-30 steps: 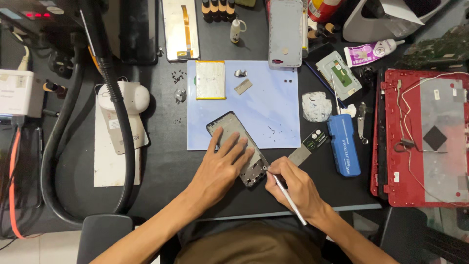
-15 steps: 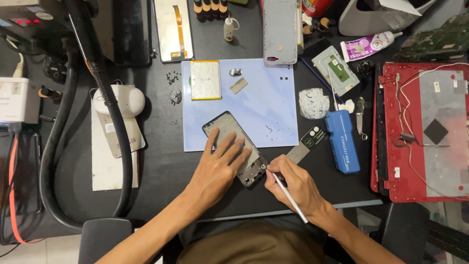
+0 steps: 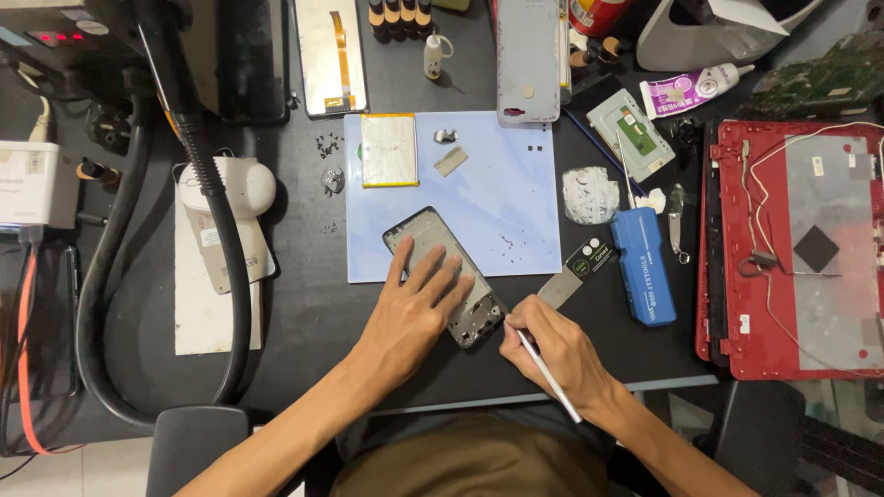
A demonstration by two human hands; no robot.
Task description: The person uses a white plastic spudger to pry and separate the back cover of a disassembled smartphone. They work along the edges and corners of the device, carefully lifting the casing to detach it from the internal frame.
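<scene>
The phone frame, opened and showing its internals, lies diagonally across the near edge of the pale blue work mat, its lower end overhanging onto the black bench. The left hand lies flat over it, fingers spread and pressing down, evidently to keep the frame from shifting. The right hand is closed in a pen grip on a slim white-handled tool, its tip at the frame's near right corner; whether the tip touches the frame cannot be told, as the fingers mask it. Removed parts are kept to the far side, clear of the working area: a yellow-edged battery on the mat and, beyond it, a display panel with an orange flex cable. A blue tool case stands just right of the mat, within reach. A red laptop shell occupies the far right.
</scene>
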